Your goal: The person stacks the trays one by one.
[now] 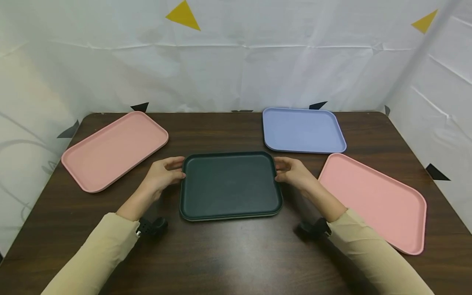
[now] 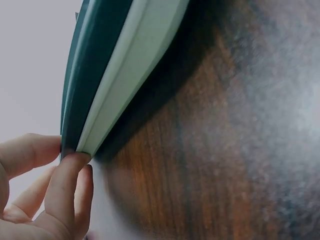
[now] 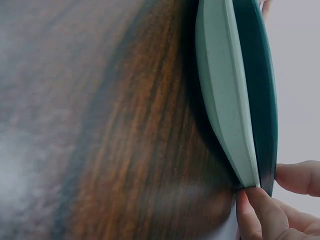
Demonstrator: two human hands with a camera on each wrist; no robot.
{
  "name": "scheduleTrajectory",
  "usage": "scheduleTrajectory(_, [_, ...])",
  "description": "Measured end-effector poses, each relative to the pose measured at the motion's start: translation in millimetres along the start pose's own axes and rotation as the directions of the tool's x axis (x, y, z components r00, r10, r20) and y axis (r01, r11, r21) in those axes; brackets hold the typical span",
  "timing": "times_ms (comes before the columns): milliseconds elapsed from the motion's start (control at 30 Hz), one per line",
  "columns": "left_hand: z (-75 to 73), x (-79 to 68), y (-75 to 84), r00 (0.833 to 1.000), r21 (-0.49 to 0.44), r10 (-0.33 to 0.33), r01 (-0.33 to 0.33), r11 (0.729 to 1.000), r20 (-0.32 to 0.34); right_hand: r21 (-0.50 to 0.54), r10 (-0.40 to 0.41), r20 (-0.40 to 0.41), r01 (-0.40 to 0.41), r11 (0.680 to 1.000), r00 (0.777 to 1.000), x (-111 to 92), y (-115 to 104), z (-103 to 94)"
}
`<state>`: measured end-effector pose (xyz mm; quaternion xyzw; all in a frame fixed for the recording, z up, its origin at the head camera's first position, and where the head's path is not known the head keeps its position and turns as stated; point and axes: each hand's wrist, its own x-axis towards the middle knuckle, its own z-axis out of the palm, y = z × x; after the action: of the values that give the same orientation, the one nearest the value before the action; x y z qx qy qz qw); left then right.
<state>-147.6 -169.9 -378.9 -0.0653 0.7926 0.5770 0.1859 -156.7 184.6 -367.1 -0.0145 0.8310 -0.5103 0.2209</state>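
A dark green rectangular tray (image 1: 231,186) with rounded corners lies face up in front of me at the middle of the table. Directly beneath it is a pale green tray (image 2: 127,70), seen edge-on in both wrist views. My left hand (image 1: 163,174) pinches the left end of this stack, thumb against the dark rim and fingertips at the pale tray's edge. On the opposite end, my right hand (image 1: 295,174) grips in the same way, its fingertips (image 3: 260,197) touching the pale tray's edge.
A pink tray (image 1: 115,151) lies slanted at the back left. Behind my right hand sits a blue tray (image 1: 304,130), and another pink tray (image 1: 372,203) lies angled beside my right forearm. White sheeting (image 1: 236,69) hangs around the brown wooden table (image 1: 228,262).
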Motion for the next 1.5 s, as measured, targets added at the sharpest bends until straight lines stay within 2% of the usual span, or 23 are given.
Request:
scheduleTrajectory(267, [0.6,0.3,0.1,1.000,-0.061,0.005,-0.005,0.998,0.002,0.034,0.043,0.006,-0.043,0.998,0.999,9,-1,-1.2])
scheduleTrajectory(533, [0.8,0.3,-1.4,1.000,-0.044,-0.002,0.002,0.999,-0.003,0.006,0.033,0.037,-0.033,0.999,0.999,10,-8,-10.2])
scheduleTrajectory(733, [1.0,-0.4,-1.0,1.000,-0.033,-0.012,0.012,0.999,-0.007,0.047,0.036,0.017,-0.037,0.998,0.999,11,-16,-40.3])
scheduleTrajectory(933, [1.0,-0.3,-1.7,1.000,-0.054,-0.013,0.012,0.998,-0.007,0.079,0.067,-0.082,-0.060,0.995,0.994,12,-13,-78.3])
scheduleTrajectory(1100, [1.2,0.3,-2.5,1.000,-0.060,-0.013,0.012,0.998,-0.009,0.088,0.105,-0.181,-0.090,0.992,0.978,11,-5,-106.2])
scheduleTrajectory(1267, [0.7,-0.3,-2.7,1.000,-0.064,-0.017,0.016,0.998,-0.006,0.125,0.148,-0.260,-0.119,0.985,0.954,10,3,-125.6])
scheduleTrajectory(1500, [0.0,-0.9,-1.8,1.000,-0.070,-0.008,0.008,0.998,-0.006,0.079,0.220,-0.383,-0.205,0.976,0.897,7,16,-142.3])
